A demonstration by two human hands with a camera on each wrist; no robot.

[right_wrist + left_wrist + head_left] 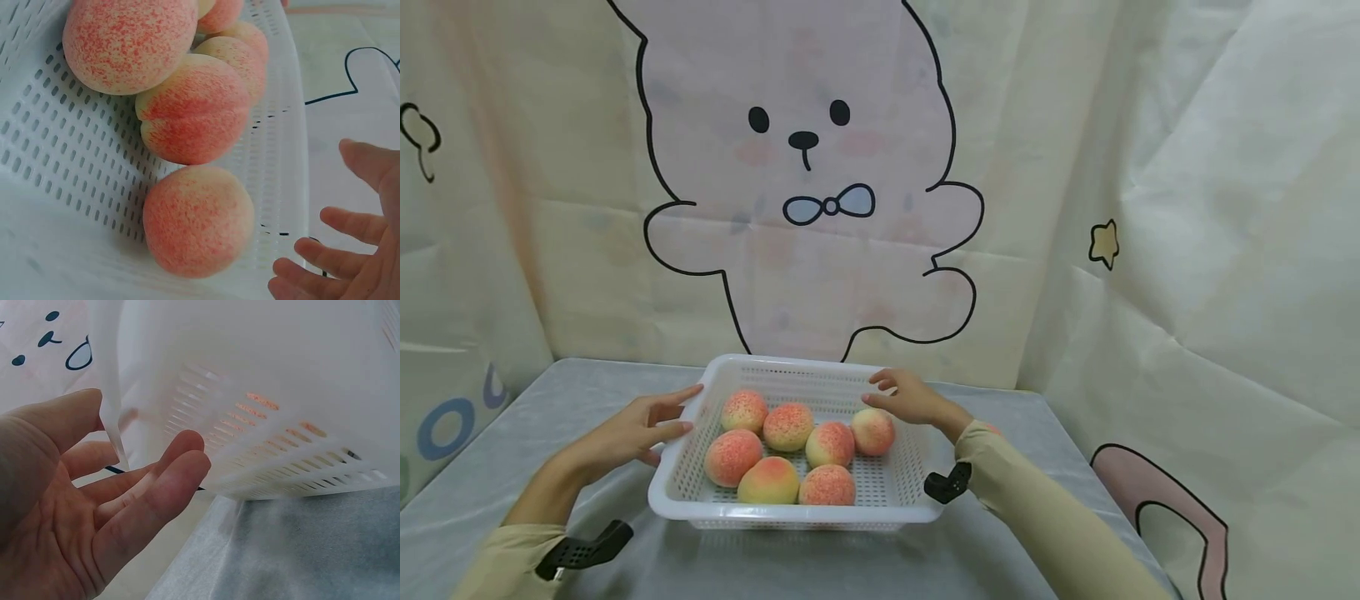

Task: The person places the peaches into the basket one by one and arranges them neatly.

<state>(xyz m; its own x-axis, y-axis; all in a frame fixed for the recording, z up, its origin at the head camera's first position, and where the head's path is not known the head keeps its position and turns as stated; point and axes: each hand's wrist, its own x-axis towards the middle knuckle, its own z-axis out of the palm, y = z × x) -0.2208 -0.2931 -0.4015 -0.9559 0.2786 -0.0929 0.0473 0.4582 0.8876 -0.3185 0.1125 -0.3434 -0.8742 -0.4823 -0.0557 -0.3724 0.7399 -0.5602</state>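
Note:
A white perforated plastic basket (801, 513) stands on the cloth-covered table with several red-and-yellow peaches (733, 457) inside. At its left rim is my left hand (625, 429). In the left wrist view, that thumb meets the edge of the rim and the other fingers extend loosely beside the outer wall. My right hand (917, 400) is over the far right part of the basket, fingers spread and holding nothing. Close to it lies a paler peach (199, 221), the nearest one to that hand. The right wrist view shows a gap between the fingertips and this peach.
Grey cloth (602, 392) covers the table. Behind hangs a pale curtain (1037, 167) with a cartoon animal, and it also runs along both sides. A small orange-pink patch (993, 429) shows past the right sleeve. Black devices (947, 482) are strapped to both wrists.

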